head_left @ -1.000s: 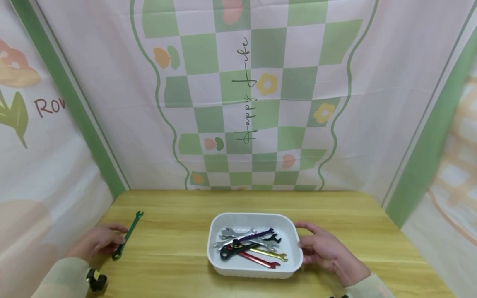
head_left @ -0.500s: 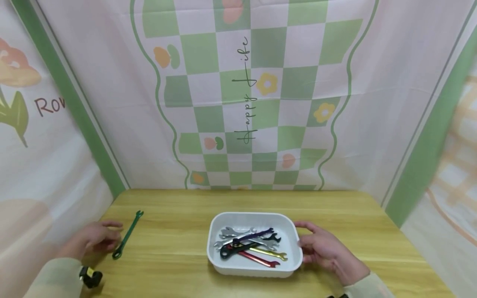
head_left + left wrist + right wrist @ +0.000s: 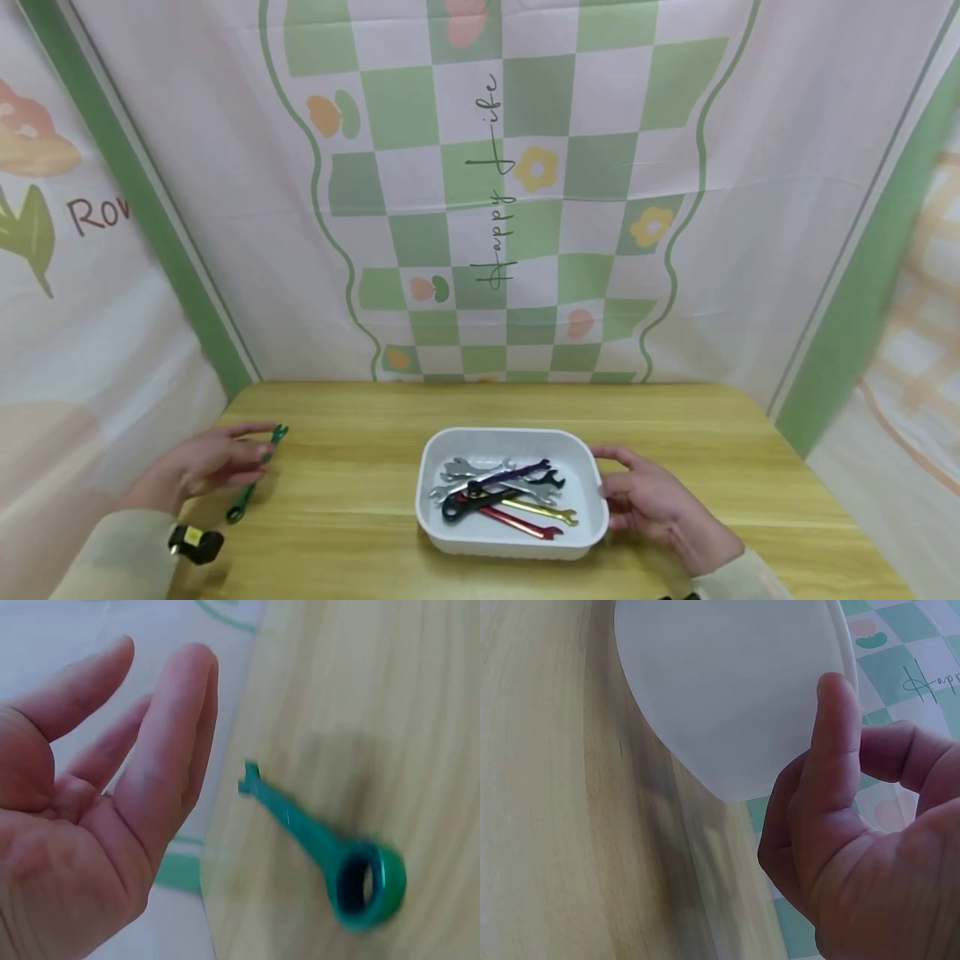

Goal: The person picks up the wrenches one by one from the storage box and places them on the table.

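Note:
A green combination wrench [image 3: 242, 502] lies on the table's left part. In the left wrist view its ring end [image 3: 375, 889] is nearest the camera. My left hand [image 3: 217, 460] is held over the wrench with fingers extended, covering part of its shaft in the head view. The left wrist view shows a gap between fingers and wrench. At the right end of a white plastic bin [image 3: 517, 548], my right hand [image 3: 652, 504] rests its fingertips against the outer wall, close under the rim. In the bin lie silver wrenches [image 3: 457, 468], a purple one, black ones, a yellow one and a red wrench [image 3: 521, 523].
The wooden table [image 3: 345, 542] carries the bin near its middle. Behind it hangs a green-and-white checked curtain [image 3: 495, 208] with printed flowers; more cloth closes off both sides. A black wrist device [image 3: 197, 543] sits at the left cuff.
My left hand drew back leftward from the green wrench, then came forward and to the right over it. The wrench, the bin and my right hand have stayed put.

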{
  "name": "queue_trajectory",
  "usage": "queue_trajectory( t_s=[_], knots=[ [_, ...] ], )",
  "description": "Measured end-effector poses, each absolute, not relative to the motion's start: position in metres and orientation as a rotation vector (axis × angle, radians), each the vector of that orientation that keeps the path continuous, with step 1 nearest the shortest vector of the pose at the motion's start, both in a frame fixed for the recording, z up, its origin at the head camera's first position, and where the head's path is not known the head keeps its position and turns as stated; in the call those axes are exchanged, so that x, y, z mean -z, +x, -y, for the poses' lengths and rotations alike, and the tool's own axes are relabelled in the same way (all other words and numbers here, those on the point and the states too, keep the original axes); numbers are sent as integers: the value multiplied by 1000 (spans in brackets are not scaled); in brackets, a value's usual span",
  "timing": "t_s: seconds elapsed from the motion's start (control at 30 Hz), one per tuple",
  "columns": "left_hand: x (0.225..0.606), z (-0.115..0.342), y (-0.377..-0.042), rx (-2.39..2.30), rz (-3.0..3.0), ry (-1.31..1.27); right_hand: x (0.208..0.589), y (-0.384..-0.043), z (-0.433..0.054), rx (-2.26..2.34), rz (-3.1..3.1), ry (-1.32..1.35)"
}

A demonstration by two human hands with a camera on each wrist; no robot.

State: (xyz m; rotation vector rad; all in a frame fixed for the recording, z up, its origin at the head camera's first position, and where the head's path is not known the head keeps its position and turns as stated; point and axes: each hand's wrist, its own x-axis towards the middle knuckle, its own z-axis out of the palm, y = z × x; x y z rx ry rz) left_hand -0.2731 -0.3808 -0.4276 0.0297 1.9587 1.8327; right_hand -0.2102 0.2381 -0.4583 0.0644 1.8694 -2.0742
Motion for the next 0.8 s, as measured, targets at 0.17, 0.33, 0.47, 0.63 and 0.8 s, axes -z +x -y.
queue_trajectory(
  t_s=[0.17, 0.33, 0.47, 0.63, 0.8],
  knots=[
    [420, 359, -278, -1852, -1901, 135, 459, -210, -238, 2078, -1866, 58],
    [410, 332, -280, -1835, -1846, 225, 459, -210, -238, 2078, -1866, 58],
    [401, 308, -280, -1837, -1783, 285, 458, -210, -237, 2078, -1870, 62],
    [392, 274, -281, -1815, -1738, 357, 458, -209, -237, 2075, -1874, 60],
    [386, 239, -284, -1772, -1702, 428, 457, -209, -237, 2072, -1879, 62]
  ],
)
